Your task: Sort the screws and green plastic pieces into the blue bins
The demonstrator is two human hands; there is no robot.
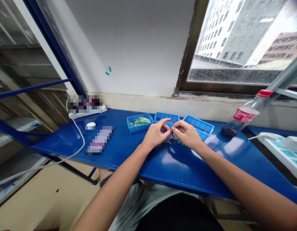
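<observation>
My left hand (155,133) is over the blue table, its thumb and index finger curved apart with a gap between them. Facing it closely, my right hand (189,134) has its thumb and fingertips drawn together in a pinch; whatever is between them is too small to make out. Under and between both hands lies a loose pile of small, thin, silvery metal pieces (172,138), partly covered by the fingers. Some green bits show beside the pile, below my right hand. Just behind the hands stand a middle blue bin (160,116) and a right blue bin (199,120), each holding a few small pieces.
A left blue bin (136,129) holds green packets. The blue table (129,154) also bears a white rounded object (90,125), a blurred flat object (100,141) and a cable. A tilted plastic bottle (246,114) and a white power strip (280,147) are at right.
</observation>
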